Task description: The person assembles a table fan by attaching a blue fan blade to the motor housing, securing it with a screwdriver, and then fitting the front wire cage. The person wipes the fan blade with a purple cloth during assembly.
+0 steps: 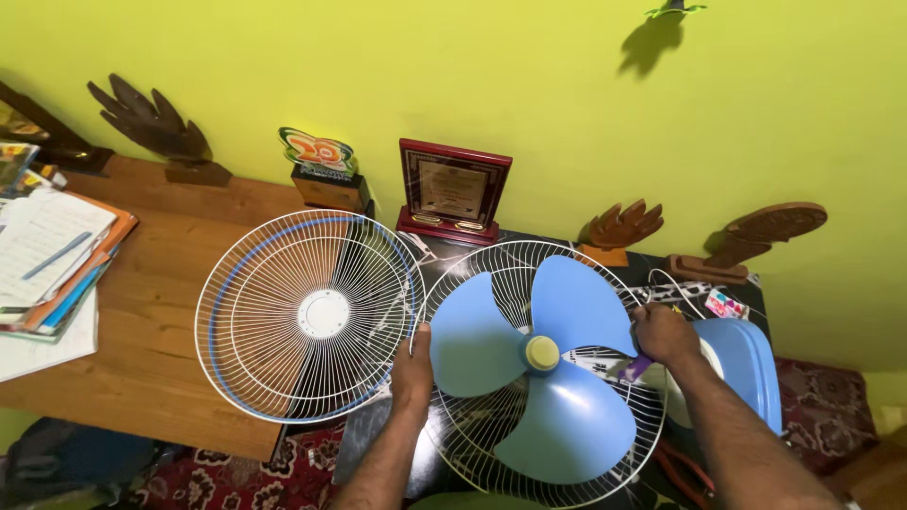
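A table fan lies face up on a dark surface, with three light-blue blades (539, 364) and a pale yellow hub cap (542, 352) inside its white rear wire guard (491, 283). My left hand (412, 368) grips the guard's left rim. My right hand (664, 333) holds the right rim, beside the fan's blue and white base (746, 364). The detached front wire guard (307, 316), white with a blue ring, lies to the left on the wooden table, touching the rear guard.
A wooden table (151, 321) holds a stack of papers and folders (47, 264) at left. Carved wooden hands (156, 127), a colourful trophy (321, 170), a framed plaque (452, 194) and more carvings (619, 229) line the yellow-green wall. A patterned red rug (246, 477) lies below.
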